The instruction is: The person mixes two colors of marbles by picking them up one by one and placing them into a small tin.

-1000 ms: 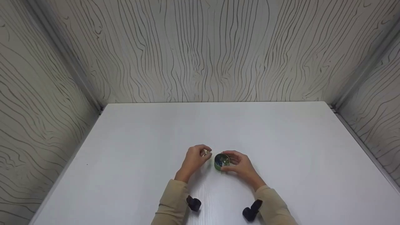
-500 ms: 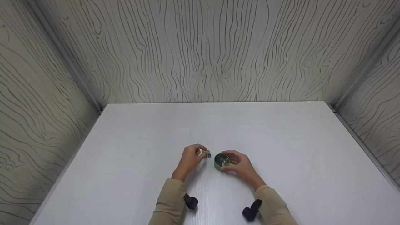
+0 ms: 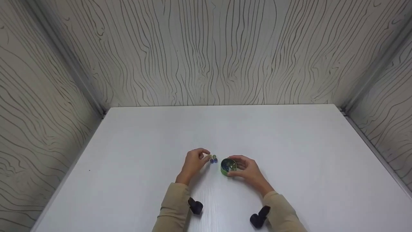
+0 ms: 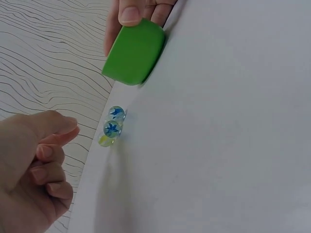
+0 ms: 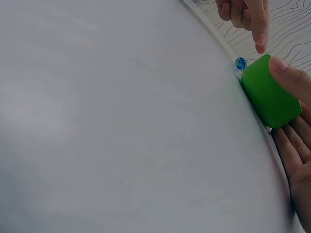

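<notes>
Several small glass marbles (image 3: 215, 160) sit in a tight cluster on the white table, left of a small green bowl (image 4: 133, 53). Blue and yellow swirls show inside them in the left wrist view. My left hand (image 3: 193, 162) is just left of the marbles, thumb and index finger near them and the other fingers curled loosely, with nothing held. My right hand (image 3: 247, 169) grips the bowl from its right side, thumb on the near wall and fingers round the far side. Blue and glassy patches show inside the bowl in the head view.
The white table (image 3: 145, 135) reaches back to a wall (image 3: 206, 54) with a wood-grain pattern. Similar panels stand at both sides. Each sleeve carries a black wrist camera, one on the left (image 3: 195, 207) and one on the right (image 3: 259, 218).
My left hand has let go of the marbles and drawn slightly left, so the cluster now shows on the table. My right hand and the bowl have stayed in place.
</notes>
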